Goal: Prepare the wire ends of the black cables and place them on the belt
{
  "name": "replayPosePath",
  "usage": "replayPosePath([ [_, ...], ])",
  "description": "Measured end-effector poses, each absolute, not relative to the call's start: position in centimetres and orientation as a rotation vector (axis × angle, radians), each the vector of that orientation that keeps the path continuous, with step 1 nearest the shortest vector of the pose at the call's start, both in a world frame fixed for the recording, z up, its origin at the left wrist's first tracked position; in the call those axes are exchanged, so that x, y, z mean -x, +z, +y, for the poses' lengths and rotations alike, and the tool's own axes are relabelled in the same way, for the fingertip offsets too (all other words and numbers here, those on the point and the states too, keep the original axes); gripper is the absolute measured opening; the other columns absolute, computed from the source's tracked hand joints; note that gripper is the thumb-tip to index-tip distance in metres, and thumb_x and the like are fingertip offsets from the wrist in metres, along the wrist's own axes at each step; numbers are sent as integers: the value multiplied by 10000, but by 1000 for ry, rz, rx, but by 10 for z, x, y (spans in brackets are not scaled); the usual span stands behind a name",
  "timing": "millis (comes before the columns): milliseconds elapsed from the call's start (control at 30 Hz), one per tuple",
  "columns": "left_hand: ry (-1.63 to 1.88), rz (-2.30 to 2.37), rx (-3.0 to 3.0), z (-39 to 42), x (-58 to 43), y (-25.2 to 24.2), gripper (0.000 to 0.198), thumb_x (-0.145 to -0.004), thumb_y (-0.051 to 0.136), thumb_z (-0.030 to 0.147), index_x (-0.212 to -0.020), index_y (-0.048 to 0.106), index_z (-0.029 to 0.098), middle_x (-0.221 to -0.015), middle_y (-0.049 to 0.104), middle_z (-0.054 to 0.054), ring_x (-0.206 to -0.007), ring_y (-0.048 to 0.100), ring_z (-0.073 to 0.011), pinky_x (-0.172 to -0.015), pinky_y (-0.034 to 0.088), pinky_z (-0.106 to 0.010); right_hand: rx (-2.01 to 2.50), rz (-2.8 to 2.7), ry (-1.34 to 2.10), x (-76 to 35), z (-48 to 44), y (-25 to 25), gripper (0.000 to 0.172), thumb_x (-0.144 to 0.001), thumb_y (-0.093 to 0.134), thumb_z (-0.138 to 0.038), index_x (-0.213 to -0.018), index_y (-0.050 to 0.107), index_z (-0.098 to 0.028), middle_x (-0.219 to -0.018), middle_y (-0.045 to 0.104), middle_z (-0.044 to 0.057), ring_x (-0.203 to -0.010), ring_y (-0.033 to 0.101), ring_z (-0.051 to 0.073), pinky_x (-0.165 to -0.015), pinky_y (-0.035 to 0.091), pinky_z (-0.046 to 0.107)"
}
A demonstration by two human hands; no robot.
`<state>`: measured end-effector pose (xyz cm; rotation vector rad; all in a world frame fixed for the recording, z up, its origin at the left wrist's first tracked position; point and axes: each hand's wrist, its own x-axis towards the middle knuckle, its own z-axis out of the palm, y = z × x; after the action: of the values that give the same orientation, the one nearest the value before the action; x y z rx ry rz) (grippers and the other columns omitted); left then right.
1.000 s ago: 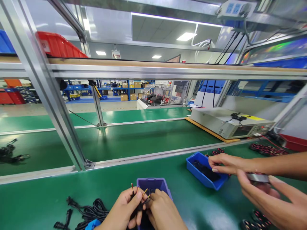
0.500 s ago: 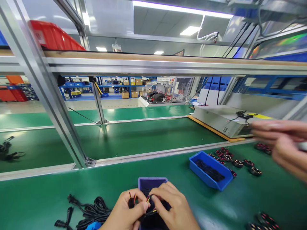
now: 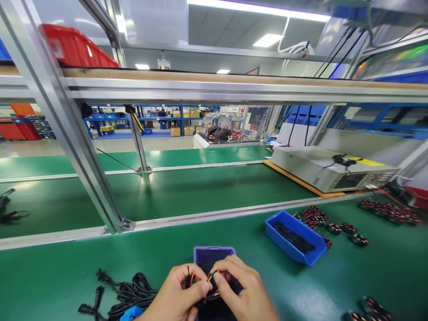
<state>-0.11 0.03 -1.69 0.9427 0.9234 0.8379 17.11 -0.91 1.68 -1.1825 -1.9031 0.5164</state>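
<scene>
My left hand (image 3: pixel 182 292) pinches a black cable (image 3: pixel 187 281) whose thin red, yellow and black wire ends stick up between the fingers. Close beside it, my right hand (image 3: pixel 242 285) grips the wires (image 3: pixel 210 277) of a black cable between thumb and forefinger. Both hands work over a purple bin (image 3: pixel 214 250) with dark contents, partly hidden by the fingers. To the left of my left hand lies a coiled bundle of black cables (image 3: pixel 135 290) with connectors, beside a blue thing (image 3: pixel 131 313) at the lower edge.
A blue bin (image 3: pixel 292 238) holds black pieces. Round black-and-copper parts (image 3: pixel 359 240) lie around it and farther right. A grey instrument (image 3: pixel 321 167) stands on a wooden board behind. An aluminium post (image 3: pixel 76 133) rises at left; a shelf beam (image 3: pixel 214 91) crosses above.
Another person's hand at the right has left the view, showing more round parts and the instrument's front. My hands stay nearly in place, fingering the wires; the view shifts slightly.
</scene>
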Motion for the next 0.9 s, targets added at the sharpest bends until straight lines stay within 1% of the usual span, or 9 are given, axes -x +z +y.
replayPosePath([
  [67, 828, 921, -979, 1, 2, -17, 563, -583, 803, 681, -699, 571, 181, -451, 490, 95, -265, 309, -20, -290, 169, -153, 1151, -1876, 450, -174, -10, 21, 205, -920, 518, -164, -785, 661, -221, -704, 651, 0, -688, 609, 175, -671, 468, 272],
  [200, 782, 896, -1080, 3, 7, -17, 528, -647, 780, 661, -716, 600, 170, -471, 513, 78, -296, 350, -29, -311, 203, -159, 1032, -1886, 380, -178, -10, 27, 211, -924, 527, -179, -787, 679, -229, -684, 663, 8, -654, 608, 177, -624, 475, 269],
  [367, 772, 882, -1139, 3, 10, -18, 502, -693, 759, 645, -721, 604, 168, -485, 503, 77, -321, 361, -35, -337, 243, -170, 1067, -1909, 435, -178, -13, 30, 194, -923, 539, -183, -798, 682, -222, -721, 681, 21, -696, 628, 185, -668, 494, 283],
  [500, 752, 878, -1174, 4, 10, -17, 518, -691, 744, 667, -708, 589, 173, -479, 487, 77, -328, 338, -39, -340, 232, -179, 1090, -1896, 449, -178, -15, 30, 192, -919, 542, -181, -797, 684, -223, -725, 678, 19, -703, 628, 184, -682, 493, 281],
  [567, 768, 890, -1205, 3, 9, -16, 518, -703, 732, 669, -711, 595, 169, -486, 471, 78, -339, 337, -40, -352, 218, -182, 1086, -1913, 445, -177, -14, 27, 186, -910, 545, -179, -794, 684, -222, -715, 677, 17, -691, 629, 180, -666, 490, 272],
  [700, 837, 915, -1281, 1, 10, -14, 485, -751, 711, 633, -708, 605, 162, -507, 440, 80, -367, 341, -36, -392, 209, -185, 1053, -1897, 387, -175, -12, 19, 220, -893, 525, -194, -736, 678, -221, -633, 646, 7, -609, 606, 167, -605, 475, 263],
  [767, 860, 921, -1315, 0, 11, -16, 463, -771, 707, 607, -713, 618, 157, -543, 466, 67, -367, 345, -30, -388, 187, -189, 1074, -1900, 425, -175, -12, 18, 224, -891, 527, -202, -731, 682, -222, -640, 658, 13, -621, 611, 172, -619, 480, 269],
  [833, 877, 923, -1327, -1, 10, -17, 449, -773, 717, 588, -719, 641, 149, -602, 501, 49, -363, 350, -21, -375, 167, -192, 1099, -1948, 530, -177, -13, 20, 214, -902, 542, -201, -770, 708, -223, -694, 696, 22, -672, 638, 179, -658, 492, 276],
  [900, 891, 908, -1294, -2, 9, -18, 455, -751, 739, 593, -716, 653, 147, -651, 526, 37, -366, 353, -16, -365, 193, -189, 1091, -1997, 609, -179, -13, 23, 216, -918, 552, -192, -825, 743, -229, -743, 721, 27, -712, 658, 181, -675, 496, 274],
])
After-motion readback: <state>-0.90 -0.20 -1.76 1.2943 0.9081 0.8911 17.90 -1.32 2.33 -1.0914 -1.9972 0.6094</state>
